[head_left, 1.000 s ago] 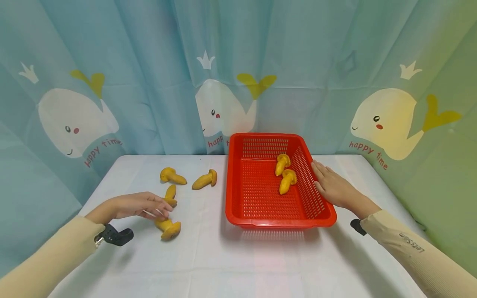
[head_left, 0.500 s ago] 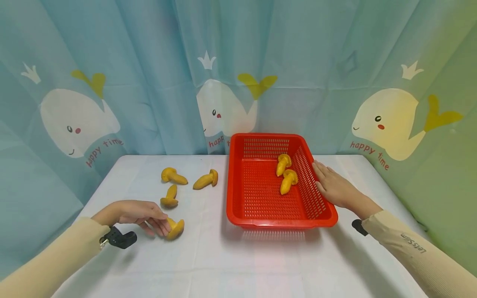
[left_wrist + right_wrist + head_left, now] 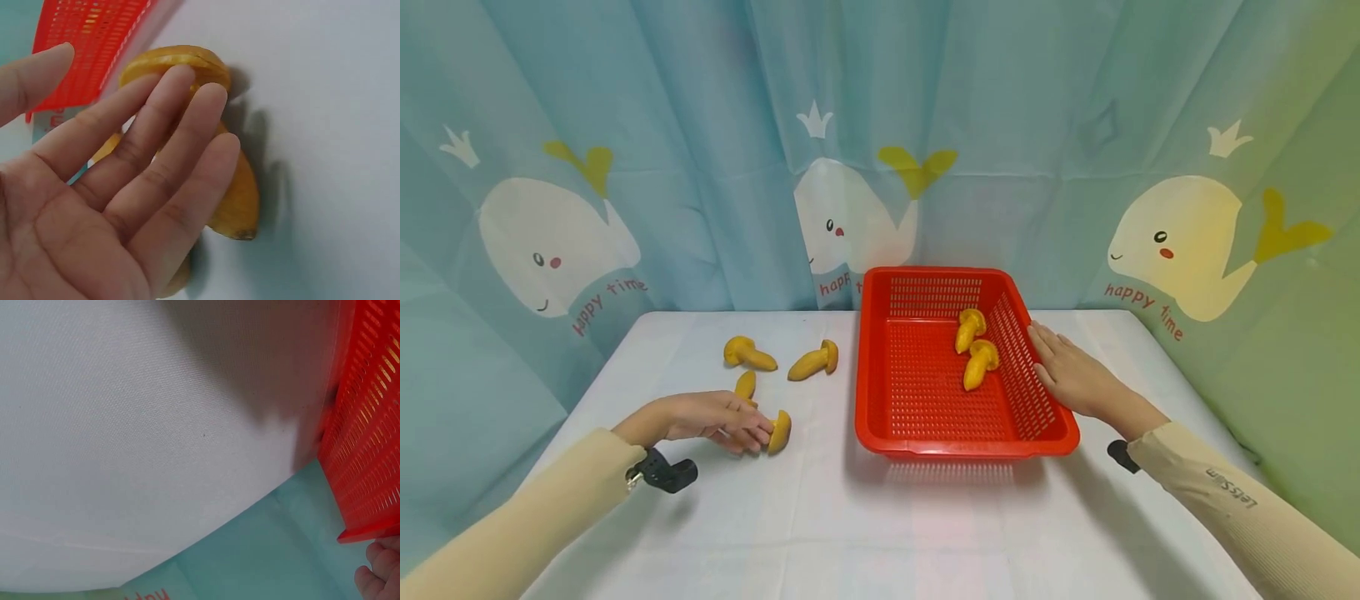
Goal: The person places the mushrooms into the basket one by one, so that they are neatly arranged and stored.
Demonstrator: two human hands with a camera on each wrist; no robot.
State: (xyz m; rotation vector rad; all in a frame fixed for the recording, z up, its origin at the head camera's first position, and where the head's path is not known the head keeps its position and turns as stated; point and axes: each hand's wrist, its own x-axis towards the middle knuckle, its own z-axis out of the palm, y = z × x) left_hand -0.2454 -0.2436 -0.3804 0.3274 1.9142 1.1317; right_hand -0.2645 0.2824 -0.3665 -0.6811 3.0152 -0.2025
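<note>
My left hand (image 3: 718,417) is over the table's left side, its fingers nearly straight and touching a yellow mushroom (image 3: 780,432). In the left wrist view the fingers lie across that mushroom (image 3: 236,206), hiding part of its stem, and the thumb stands apart. Another mushroom (image 3: 746,385) lies just behind the hand, partly covered by it. My right hand (image 3: 1075,375) rests with straight fingers against the right rim of a red plastic basket (image 3: 867,358). Two mushrooms, a rear one (image 3: 970,330) and a front one (image 3: 980,367), lie in the basket.
Farther back on the white tablecloth (image 3: 850,533) lie two more mushrooms, one at the left (image 3: 749,354) and one nearer the basket (image 3: 814,361). A blue-green curtain (image 3: 722,125) with whale prints hangs behind the table.
My left hand has moved rightward, and the front mushroom has shifted right and slightly back, turning as it went. The right hand and the basket have stayed in place.
</note>
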